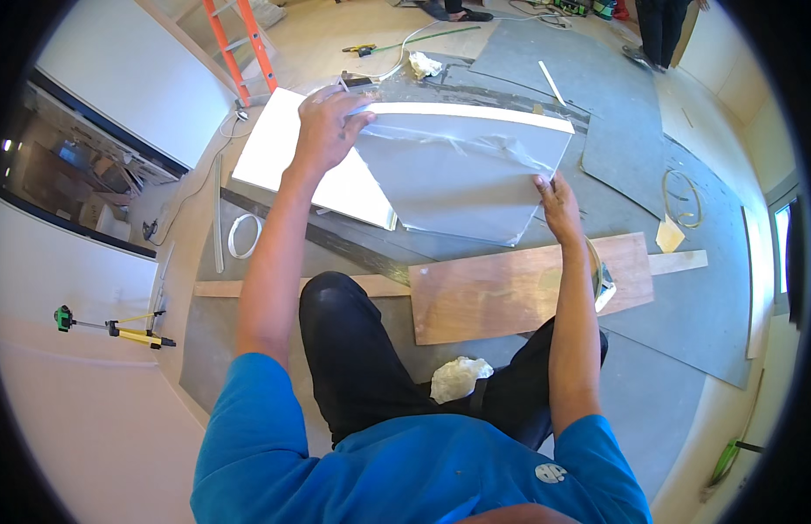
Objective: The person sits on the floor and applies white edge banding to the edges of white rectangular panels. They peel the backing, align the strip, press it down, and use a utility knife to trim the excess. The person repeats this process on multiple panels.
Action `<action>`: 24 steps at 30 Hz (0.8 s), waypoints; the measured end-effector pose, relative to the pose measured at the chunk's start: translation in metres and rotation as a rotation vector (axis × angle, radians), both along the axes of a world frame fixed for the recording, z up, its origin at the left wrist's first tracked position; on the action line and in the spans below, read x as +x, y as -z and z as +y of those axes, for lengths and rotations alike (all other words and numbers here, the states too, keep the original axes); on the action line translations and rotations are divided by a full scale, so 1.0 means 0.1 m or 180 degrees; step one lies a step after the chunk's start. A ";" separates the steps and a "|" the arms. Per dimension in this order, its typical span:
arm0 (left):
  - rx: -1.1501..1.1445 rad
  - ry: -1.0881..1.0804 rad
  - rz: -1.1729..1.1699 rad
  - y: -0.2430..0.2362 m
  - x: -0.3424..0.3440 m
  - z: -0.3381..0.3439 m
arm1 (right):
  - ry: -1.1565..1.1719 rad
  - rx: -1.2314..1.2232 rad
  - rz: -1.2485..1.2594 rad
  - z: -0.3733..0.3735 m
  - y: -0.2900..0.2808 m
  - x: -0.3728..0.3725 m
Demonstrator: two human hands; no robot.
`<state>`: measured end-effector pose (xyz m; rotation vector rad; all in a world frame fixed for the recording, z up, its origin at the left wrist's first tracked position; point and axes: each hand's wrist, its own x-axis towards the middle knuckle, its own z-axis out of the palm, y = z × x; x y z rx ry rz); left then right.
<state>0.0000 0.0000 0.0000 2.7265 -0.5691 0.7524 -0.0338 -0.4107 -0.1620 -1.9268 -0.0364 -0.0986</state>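
Grey panel [458, 175] blocking reach ahead, wooden board [510, 293] just below, open floor [676, 349] right, crumpled rag [458, 377] between knees.

1. Both bare forearms rise from the lower edge toward the middle of the frame, out of blue short sleeves.
2. The left hand [325, 129], upper centre-left, is stretched far forward, fingers curled over in a grip, knuckles up.
3. The right hand [556, 203], right of centre, is nearer the body, fingers pinched closed, its forearm nearly vertical.
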 end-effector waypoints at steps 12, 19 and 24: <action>0.0092 0.0801 0.0617 -0.20 0.02 -0.19 | -0.0103 0.0297 -0.0356 0.04 0.09 -0.11; -0.0194 0.0973 0.0976 -0.30 0.05 -0.06 | -0.0176 0.0270 -0.0154 0.07 -0.09 -0.12; 0.0196 0.0915 0.1481 -0.52 0.18 -0.14 | -0.0161 0.0305 -0.0241 -0.02 -0.10 -0.07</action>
